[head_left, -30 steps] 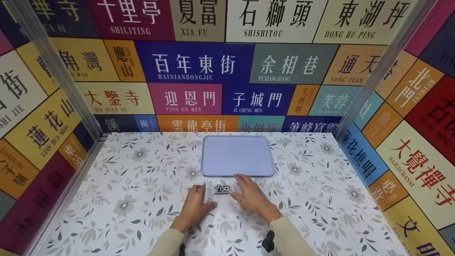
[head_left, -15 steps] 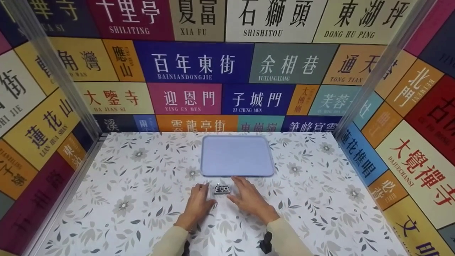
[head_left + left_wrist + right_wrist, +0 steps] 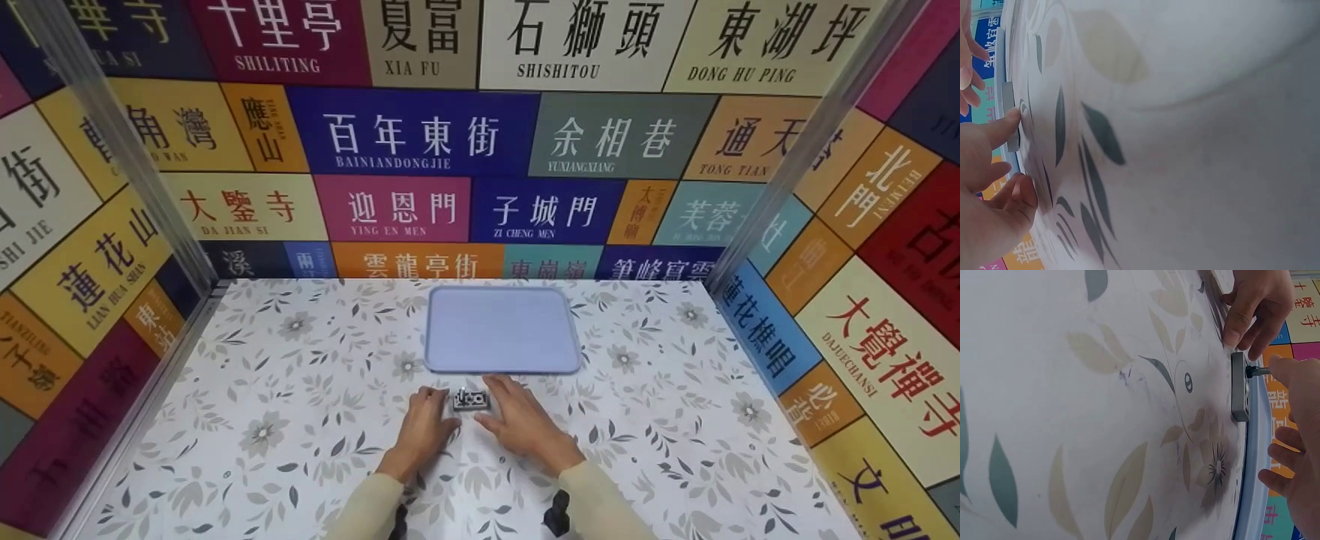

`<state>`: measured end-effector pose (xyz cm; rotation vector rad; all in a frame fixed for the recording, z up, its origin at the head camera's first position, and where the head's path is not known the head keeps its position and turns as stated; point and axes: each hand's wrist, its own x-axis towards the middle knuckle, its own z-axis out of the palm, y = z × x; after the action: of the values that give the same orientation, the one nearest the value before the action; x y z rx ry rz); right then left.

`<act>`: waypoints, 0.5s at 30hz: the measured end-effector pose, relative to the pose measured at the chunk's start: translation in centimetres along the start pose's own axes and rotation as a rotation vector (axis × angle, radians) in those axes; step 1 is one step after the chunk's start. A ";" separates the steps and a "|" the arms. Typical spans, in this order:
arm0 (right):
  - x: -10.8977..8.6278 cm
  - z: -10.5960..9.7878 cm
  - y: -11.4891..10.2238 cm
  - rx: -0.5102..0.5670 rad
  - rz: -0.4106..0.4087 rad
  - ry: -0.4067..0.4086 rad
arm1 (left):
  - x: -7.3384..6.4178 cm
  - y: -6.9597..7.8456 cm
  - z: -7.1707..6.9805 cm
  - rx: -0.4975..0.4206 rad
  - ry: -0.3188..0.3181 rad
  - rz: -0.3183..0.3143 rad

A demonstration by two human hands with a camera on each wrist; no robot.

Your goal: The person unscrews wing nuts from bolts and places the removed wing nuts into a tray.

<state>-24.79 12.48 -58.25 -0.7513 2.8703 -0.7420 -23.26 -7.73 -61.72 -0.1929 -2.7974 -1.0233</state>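
Observation:
A small grey metal block [image 3: 477, 403] with holes in its top lies on the patterned tabletop. A dark screw [image 3: 1259, 371] stands upright near the block's left end. My left hand [image 3: 426, 426] rests beside that end, fingers loosely bent; in the right wrist view its thumb tip is right at the block's edge. On the other side, my right hand [image 3: 525, 421] spreads thumb and fingers around the right end, holding nothing. The right thumb [image 3: 1285, 367] overlaps the screw's top in the right wrist view, while the head view shows it off to the right.
A pale blue tray [image 3: 502, 330] lies flat just behind the block and the hands. The white tabletop [image 3: 315, 450] has a leaf and flower print. Colourful walls with printed place names [image 3: 412, 133] enclose it at the back and on both sides.
My left hand has moved a little to the right, closer to the block. The right hand's fingers have drawn slightly nearer and leftward. The block and screw stay about where they were.

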 end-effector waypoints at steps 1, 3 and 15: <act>0.0 0.0 0.0 0.002 0.004 -0.003 | 0.1 0.1 0.0 -0.003 -0.001 -0.005; 0.0 0.1 0.0 0.001 0.003 -0.008 | 0.2 0.2 0.1 -0.010 -0.006 -0.019; 0.2 0.2 -0.2 0.005 0.006 -0.018 | 0.6 0.4 0.8 -0.012 0.007 -0.022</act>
<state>-24.85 12.11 -58.35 -0.7448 2.8526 -0.7382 -23.89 -6.86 -62.01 -0.1594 -2.7937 -1.0433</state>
